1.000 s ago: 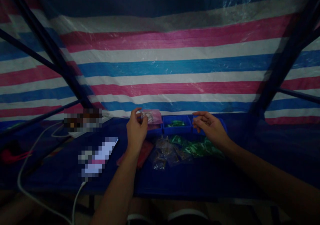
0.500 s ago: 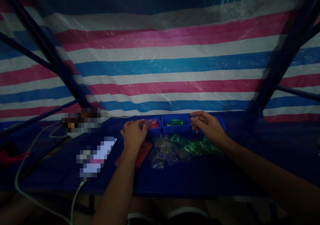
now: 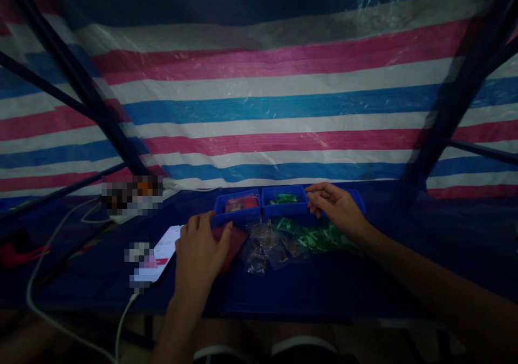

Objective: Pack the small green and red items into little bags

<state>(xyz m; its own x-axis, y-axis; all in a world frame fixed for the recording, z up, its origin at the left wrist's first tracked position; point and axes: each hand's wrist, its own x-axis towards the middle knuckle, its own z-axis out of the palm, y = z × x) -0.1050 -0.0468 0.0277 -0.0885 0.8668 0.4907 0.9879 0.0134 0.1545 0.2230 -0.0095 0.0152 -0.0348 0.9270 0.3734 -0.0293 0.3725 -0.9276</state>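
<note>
My left hand [image 3: 200, 248] is open, fingers spread, over the left part of a pile of red packets [image 3: 235, 241] and near the phone. My right hand [image 3: 334, 204] is closed, thumb and fingers together, in front of a blue bin [image 3: 358, 197] that it mostly hides. Anything in its fingertips is too small to make out. Left of it, a blue bin [image 3: 285, 210] holds green packets [image 3: 285, 197], and another blue bin [image 3: 238, 215] holds red packets. In front lie clear bags [image 3: 259, 245] with small brass-coloured pieces and a heap of green packets [image 3: 319, 237].
A lit phone [image 3: 164, 256] with a white cable [image 3: 118, 321] lies on the dark blue table [image 3: 307, 294]. A white power strip [image 3: 137, 208] sits at the back left. Behind stands a striped plastic sheet [image 3: 275, 105], with dark frame bars [image 3: 76, 78] on both sides.
My left hand has drawn back from the left bin toward me and its fingers have spread. That bin's red packets now show fully. My right hand has barely moved.
</note>
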